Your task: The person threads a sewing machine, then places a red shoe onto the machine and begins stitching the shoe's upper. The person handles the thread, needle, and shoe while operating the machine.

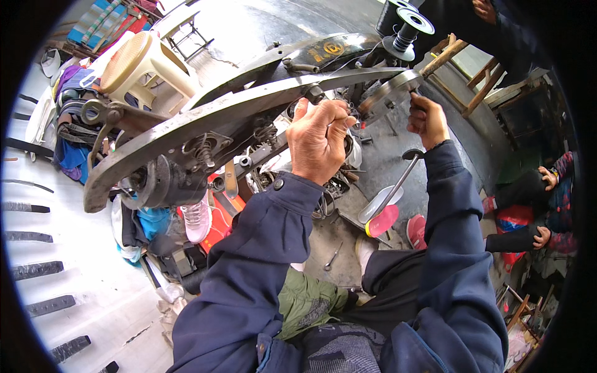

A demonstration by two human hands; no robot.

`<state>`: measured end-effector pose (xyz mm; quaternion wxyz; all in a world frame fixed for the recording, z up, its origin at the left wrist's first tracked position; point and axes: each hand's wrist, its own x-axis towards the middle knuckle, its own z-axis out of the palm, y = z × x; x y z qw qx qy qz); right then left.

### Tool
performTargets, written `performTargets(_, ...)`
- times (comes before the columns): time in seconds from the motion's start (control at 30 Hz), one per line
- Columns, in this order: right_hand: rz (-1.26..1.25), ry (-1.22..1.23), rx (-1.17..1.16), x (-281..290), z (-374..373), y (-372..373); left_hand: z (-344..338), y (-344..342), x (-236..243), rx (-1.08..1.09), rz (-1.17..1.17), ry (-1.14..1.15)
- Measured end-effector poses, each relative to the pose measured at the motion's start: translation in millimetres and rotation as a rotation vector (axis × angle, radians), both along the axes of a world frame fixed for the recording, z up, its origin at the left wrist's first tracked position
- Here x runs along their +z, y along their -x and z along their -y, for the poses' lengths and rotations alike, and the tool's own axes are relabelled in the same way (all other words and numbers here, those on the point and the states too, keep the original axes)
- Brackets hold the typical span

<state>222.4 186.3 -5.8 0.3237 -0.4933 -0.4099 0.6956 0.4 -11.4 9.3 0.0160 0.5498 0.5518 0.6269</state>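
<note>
Looking down from the head camera, I see my two dark blue sleeves rising from the lower edge over a lap of dark trousers and a green cloth [308, 301]. Just beyond the knees, on the ground, lie a small metal wrench [333, 256], a pink shoe insole [382, 221] with a pale one beside it, and a red shoe [416, 231]; a white and pink sneaker [198, 219] hangs under the machine at left. My left hand [320, 140] is up at the middle of the old shoe-patching sewing machine [186, 133], its fingers curled shut around a part near the needle head, though I cannot tell exactly what they pinch because the back of the hand hides it. My right hand [428, 118] sits further right, fingers closed on the handle of the metal hand wheel [388, 92]. Above that wheel stand two black thread spools [404, 25] and a wooden handle [443, 59]. Further left, behind the machine arm, a beige plastic stool [143, 65] stands among piled clothes. At the far right edge another person's hands [547, 180] rest over a red bag.
</note>
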Motion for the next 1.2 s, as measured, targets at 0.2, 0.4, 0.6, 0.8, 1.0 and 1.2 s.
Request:
performTargets(0.2,0.417,-0.146,0.307,-48,34,19,-2,-2,0,0.035,-0.006,0.005)
performTargets(0.4,0.402,-0.158,0.600,-16,81,47,-2,-2,0,0.045,-0.016,-0.004)
performTargets(0.6,0.070,-0.199,0.457,55,92,44,-2,-2,1,0.071,-0.042,0.001)
performTargets(0.8,-0.100,-0.198,0.197,76,76,36,-4,-1,0,0.066,-0.058,-0.024)
performTargets(1.0,-0.244,-0.048,0.050,72,69,35,-2,-1,-1,0.047,-0.037,0.007)
performTargets(1.2,-0.283,0.010,-0.043,58,37,23,-2,0,0,0.037,-0.033,0.000)
